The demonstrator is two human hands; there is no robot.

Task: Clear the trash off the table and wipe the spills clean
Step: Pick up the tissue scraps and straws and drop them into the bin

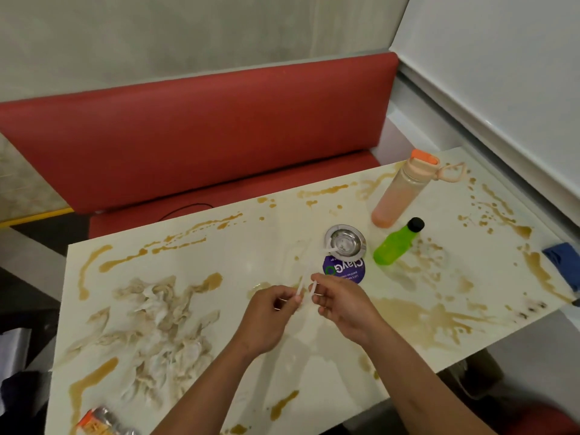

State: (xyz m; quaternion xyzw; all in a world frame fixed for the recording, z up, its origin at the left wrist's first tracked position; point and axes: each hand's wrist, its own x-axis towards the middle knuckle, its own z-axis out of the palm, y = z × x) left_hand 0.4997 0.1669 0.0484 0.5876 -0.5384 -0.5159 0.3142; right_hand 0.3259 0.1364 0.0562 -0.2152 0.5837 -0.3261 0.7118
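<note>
2 white straws [302, 285] are being pinched between left hand [272, 315] and right hand [340, 304], held close together; soaked tissues [157, 328] are lying left of them.

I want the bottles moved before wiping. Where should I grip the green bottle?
Grip the green bottle round its middle, coming from the near side. It looks tilted, black cap toward the orange bottle, with the metal ashtray close on its left.

Booth setup – a red padded bench [201, 133] runs along the table's far edge, backed by a pale greyish wall [188, 36]. White glossy panel [502, 73] rises past the right edge – dark floor [28, 296] at left.
</note>
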